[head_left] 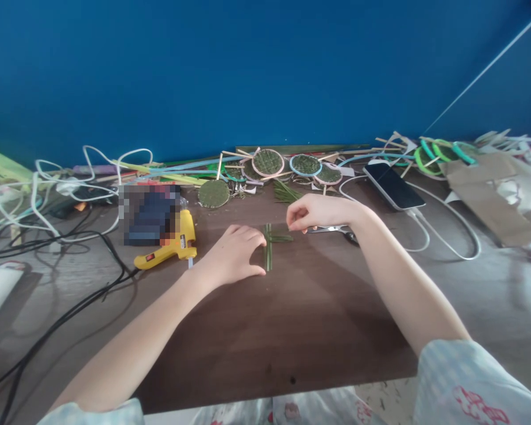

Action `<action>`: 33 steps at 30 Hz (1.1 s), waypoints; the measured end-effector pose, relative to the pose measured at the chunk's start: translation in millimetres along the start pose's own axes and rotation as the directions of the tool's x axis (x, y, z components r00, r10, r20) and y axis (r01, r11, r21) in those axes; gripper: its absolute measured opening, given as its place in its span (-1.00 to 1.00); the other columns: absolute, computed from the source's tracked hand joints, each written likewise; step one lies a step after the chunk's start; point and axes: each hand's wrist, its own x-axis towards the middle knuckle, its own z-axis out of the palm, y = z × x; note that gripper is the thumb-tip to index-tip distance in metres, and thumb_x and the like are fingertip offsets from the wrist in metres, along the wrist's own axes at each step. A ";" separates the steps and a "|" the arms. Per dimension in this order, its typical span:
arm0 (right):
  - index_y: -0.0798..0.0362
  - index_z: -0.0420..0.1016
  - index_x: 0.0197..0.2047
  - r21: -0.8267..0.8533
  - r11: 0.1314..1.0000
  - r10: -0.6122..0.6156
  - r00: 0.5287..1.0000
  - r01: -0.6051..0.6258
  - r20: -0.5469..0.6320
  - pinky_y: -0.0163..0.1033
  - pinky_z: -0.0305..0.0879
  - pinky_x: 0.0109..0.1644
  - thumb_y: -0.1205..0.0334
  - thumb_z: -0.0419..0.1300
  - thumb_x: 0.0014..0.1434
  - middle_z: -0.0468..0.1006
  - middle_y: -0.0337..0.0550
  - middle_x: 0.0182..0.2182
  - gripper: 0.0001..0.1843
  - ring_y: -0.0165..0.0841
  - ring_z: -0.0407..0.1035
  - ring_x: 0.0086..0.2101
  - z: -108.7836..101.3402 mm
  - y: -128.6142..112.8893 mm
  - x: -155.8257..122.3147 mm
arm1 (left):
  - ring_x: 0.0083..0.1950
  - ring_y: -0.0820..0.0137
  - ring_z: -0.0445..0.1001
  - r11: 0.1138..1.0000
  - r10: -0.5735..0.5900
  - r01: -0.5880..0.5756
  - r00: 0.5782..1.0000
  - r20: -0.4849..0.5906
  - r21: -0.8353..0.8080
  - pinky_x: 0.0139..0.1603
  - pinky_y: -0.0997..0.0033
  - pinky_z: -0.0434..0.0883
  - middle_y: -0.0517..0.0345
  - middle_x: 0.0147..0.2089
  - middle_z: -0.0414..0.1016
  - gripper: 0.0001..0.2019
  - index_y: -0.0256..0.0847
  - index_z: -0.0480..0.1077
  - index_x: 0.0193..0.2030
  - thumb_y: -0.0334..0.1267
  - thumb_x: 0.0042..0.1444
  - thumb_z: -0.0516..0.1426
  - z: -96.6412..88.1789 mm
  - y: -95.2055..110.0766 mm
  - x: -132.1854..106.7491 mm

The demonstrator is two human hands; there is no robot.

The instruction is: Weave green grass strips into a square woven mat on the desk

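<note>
The two hands meet around the green strips on the worktop. The left hand is just to the left of the strips, with thumb and fingers spread apart; its fingertips are at their left edge and it does not grip around anything. The right hand is just beyond their right end, with fingers curled and tips close together; I cannot tell if it pinches something. The green strips lie flat, some side by side lengthwise, and a shorter one points out to the right. To the right of the strips, partly behind the right hand, are scissors. To their left lies a yellow glue gun. Farther than the strips are leaf pieces, to the right a phone with a white cable, and beyond, round green discs, some with coloured hoops. Behind everything stands a blue wall.
</note>
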 end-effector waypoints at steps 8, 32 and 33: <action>0.03 0.41 -0.40 0.028 1.000 0.004 1.000 -0.004 0.024 -0.33 0.17 -0.44 0.15 0.14 -0.04 0.48 -0.20 -0.52 -0.85 -0.41 0.31 -0.48 2.2 -4.7 -0.2 | 0.00 0.23 0.36 1.000 0.006 -0.006 1.000 -0.022 0.024 0.06 0.21 0.14 0.10 -0.10 0.47 -0.72 -0.16 0.34 -0.20 -0.17 -0.07 0.21 -1.0 2.9 -1.0; 0.10 0.40 -0.45 -0.036 0.999 0.020 0.963 -0.010 0.267 -0.37 0.16 -0.47 0.21 0.16 -0.08 0.40 -0.27 -0.57 -0.87 -0.52 0.22 -0.57 19.0 -6.4 13.0 | -0.02 0.28 0.38 0.999 0.029 -0.027 0.998 -0.061 0.022 0.09 0.25 0.12 0.11 -0.13 0.47 -0.69 -0.20 0.36 -0.18 -0.13 -0.07 0.15 -0.4 1.8 -2.2; 0.10 0.39 -0.45 -0.044 0.999 0.023 0.964 -0.012 0.265 -0.37 0.16 -0.48 0.21 0.15 -0.08 0.40 -0.27 -0.58 -0.87 -0.52 0.22 -0.57 21.8 -7.3 15.2 | -0.01 0.29 0.37 1.000 0.025 -0.025 0.998 -0.053 0.007 0.09 0.26 0.11 0.12 -0.13 0.47 -0.69 -0.20 0.36 -0.17 -0.12 -0.06 0.14 -0.8 1.1 -1.9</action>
